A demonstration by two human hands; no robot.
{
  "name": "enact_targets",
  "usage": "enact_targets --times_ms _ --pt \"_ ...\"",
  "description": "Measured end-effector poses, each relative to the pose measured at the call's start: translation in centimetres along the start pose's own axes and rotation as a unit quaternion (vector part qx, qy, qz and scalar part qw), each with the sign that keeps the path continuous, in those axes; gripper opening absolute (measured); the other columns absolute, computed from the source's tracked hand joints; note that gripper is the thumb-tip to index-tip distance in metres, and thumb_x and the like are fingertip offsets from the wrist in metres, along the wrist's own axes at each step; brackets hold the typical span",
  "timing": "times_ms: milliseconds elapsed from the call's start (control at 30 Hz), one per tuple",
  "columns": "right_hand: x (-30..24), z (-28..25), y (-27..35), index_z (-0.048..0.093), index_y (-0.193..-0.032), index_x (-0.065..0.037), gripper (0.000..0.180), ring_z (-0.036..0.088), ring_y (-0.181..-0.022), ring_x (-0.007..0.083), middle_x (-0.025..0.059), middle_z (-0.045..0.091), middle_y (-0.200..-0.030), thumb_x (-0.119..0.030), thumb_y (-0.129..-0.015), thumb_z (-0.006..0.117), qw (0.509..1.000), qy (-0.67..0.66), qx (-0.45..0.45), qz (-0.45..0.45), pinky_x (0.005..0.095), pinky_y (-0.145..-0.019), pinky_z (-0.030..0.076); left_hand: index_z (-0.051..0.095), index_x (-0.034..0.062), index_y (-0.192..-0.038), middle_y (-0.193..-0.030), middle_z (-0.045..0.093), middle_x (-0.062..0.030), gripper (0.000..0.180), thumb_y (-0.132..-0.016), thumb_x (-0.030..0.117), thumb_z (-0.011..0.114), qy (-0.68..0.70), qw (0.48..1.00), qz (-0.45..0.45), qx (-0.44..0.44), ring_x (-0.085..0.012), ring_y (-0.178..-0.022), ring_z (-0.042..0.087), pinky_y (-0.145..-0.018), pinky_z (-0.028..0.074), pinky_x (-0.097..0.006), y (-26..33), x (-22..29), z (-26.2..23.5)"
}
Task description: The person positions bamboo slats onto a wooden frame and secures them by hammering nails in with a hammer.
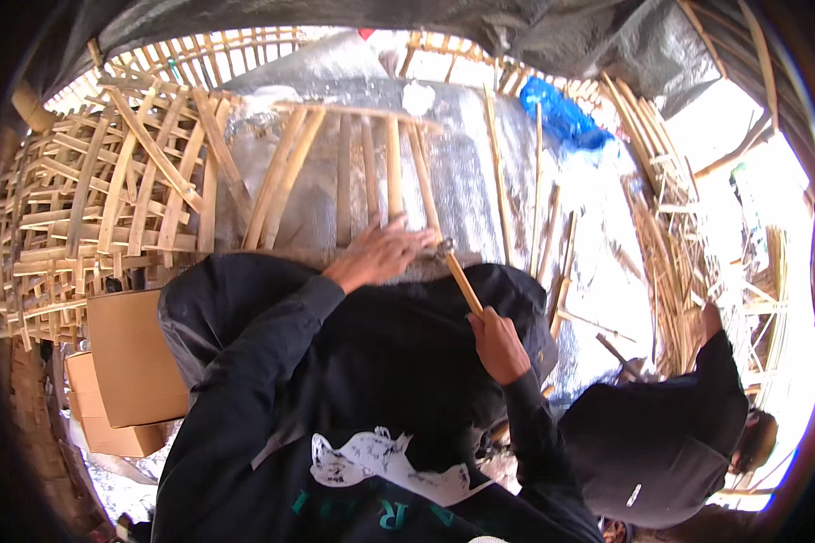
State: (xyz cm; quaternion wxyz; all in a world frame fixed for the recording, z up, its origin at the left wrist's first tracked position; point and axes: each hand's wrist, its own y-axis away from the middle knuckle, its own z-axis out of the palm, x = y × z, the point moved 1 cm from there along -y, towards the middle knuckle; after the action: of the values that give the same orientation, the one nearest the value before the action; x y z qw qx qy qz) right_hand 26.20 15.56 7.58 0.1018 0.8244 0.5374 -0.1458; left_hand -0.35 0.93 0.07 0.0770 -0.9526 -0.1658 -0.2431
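Hammer (463, 282) sits gripped in my right hand (498, 346), fingers closed round its wooden handle, head at eleven o'clock from that hand, just beside my left hand (378, 254). Left fingers lie spread flat on the bamboo slats (371, 176). I judge a skewed blow could catch those fingers, since they rest so close.

A hammer (462, 279) is held in the right hand (498, 346), its head just right of the fingers (398, 242) of the left hand (376, 255), which are laid on a slatted frame (362, 172). Stacked lattice panels (91, 217) are found left of those fingers, cardboard boxes (131, 362) below-left. Loose strips (679, 244) are piled well to the right, another person (670, 443) lower right.
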Motion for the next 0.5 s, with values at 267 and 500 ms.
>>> enact_targets --times_ms 267,500 --pt "2.3 -3.8 -8.5 0.057 -0.078 0.001 0.044 0.052 -0.049 0.0255 0.0143 0.055 -0.06 -0.031 -0.109 0.061 0.954 -0.27 0.095 0.089 0.0391 -0.049 0.039 0.051 0.0136 -0.157 -0.162 0.051 -0.0025 0.051 -0.11 0.031 0.046 -0.02 0.996 0.01 0.087 -0.0317 -0.15 0.044 -0.125 0.029 -0.054 0.9 1.8 0.0" --pt "6.4 3.2 -18.5 0.05 -0.083 -0.013 0.037 0.036 -0.043 0.0047 -0.0069 0.039 -0.059 -0.036 -0.108 0.065 0.747 -0.622 0.152 0.178 0.0257 -0.038 0.024 0.061 0.0044 -0.142 -0.146 0.062 -0.0124 0.046 -0.096 0.012 0.061 0.008 0.98 -0.044 0.195 -0.0375 -0.129 0.06 -0.108 0.051 -0.045 2.1 0.0 -3.6"
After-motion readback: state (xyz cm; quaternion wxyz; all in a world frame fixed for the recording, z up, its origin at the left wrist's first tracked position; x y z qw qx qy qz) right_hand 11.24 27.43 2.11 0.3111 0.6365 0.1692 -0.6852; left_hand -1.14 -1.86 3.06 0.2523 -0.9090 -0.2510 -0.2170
